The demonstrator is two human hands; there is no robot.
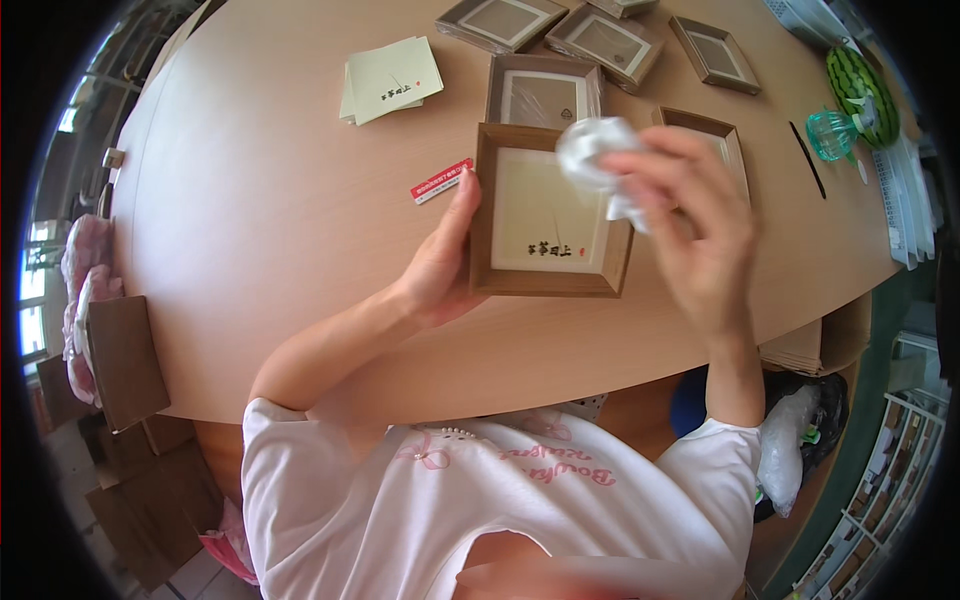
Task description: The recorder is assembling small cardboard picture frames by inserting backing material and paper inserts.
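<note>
A brown wooden picture frame point(551, 282) is lifted off the table, tilted toward me, with a cream card bearing brush writing inside it. My left hand point(445, 255) grips its left side, thumb along the edge and the other fingers hidden behind. In my right hand point(700, 215) is a crumpled white cloth or tissue point(590, 150), pinched in front of the frame's upper right; the hand is slightly blurred. I cannot tell whether the cloth touches the frame's front. Beside my left thumb lies a red and white printed strip point(432, 186).
A stack of cream cards point(392, 80) lies at the far left. Several frames, some in clear wrap, cover the far side, including a wrapped frame point(605, 42). At the right are a black stick point(808, 160), a teal bottle point(832, 135), a watermelon-patterned object point(862, 95) and a white basket point(905, 210).
</note>
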